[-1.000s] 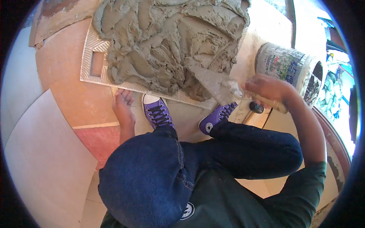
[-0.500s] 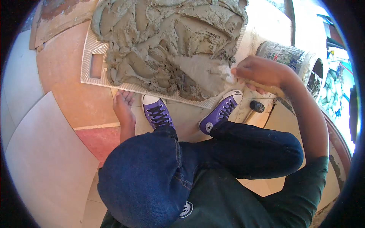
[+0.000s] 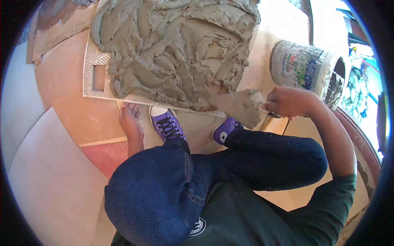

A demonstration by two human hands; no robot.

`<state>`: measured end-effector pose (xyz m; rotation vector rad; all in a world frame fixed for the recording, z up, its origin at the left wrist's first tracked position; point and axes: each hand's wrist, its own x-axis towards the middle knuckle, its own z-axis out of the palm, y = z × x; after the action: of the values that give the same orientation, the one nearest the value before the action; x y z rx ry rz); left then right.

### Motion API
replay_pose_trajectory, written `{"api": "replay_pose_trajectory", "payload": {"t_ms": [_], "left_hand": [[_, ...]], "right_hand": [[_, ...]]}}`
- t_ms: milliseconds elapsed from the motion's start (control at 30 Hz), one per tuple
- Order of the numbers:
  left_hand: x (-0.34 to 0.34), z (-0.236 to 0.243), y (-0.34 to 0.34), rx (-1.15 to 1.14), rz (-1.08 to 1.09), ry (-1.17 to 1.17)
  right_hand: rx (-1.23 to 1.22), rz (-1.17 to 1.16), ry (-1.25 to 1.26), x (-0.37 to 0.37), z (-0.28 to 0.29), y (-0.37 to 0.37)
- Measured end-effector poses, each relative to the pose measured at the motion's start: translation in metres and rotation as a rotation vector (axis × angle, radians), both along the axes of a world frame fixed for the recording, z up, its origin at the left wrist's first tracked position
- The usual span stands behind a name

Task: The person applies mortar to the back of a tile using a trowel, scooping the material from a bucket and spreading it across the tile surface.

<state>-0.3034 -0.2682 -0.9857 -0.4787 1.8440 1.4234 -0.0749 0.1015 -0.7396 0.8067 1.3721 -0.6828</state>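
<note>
A thick, uneven heap of wet grey mortar [image 3: 172, 49] covers most of a pale slab [image 3: 91, 55] with a ridged border and a small rectangular recess. My right hand [image 3: 289, 101] is closed around the handle of a trowel [image 3: 242, 107]. Mortar coats its blade, which lies over the slab's near right corner and above my right shoe. My left hand [image 3: 131, 119] is palm up with fingers stretched out, just beside the slab's near edge; whether the fingertips touch it I cannot tell.
A mortar-smeared bucket [image 3: 297, 65] lies on its side to the right, its mouth facing right. My purple shoes [image 3: 167, 123] stand close to the slab's near edge. Large tiles [image 3: 53, 176] cover the left side, with a red piece [image 3: 107, 156] among them.
My right hand has drawn the trowel off the mortar, toward me and slightly right. A black-headed mallet seen beside my right shoe is now hidden behind that hand. My left hand stays by the slab.
</note>
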Motion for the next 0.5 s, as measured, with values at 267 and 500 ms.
{"api": "replay_pose_trajectory", "payload": {"t_ms": [267,500], "left_hand": [[0.004,-0.01,0.003,0.028,0.007,-0.007],[0.0,-0.015,-0.014,0.049,-0.004,0.001]], "right_hand": [[0.172,0.203,0.274,0.035,0.013,0.004],[0.401,0.342,0.395,-0.001,0.076,-0.002]]}}
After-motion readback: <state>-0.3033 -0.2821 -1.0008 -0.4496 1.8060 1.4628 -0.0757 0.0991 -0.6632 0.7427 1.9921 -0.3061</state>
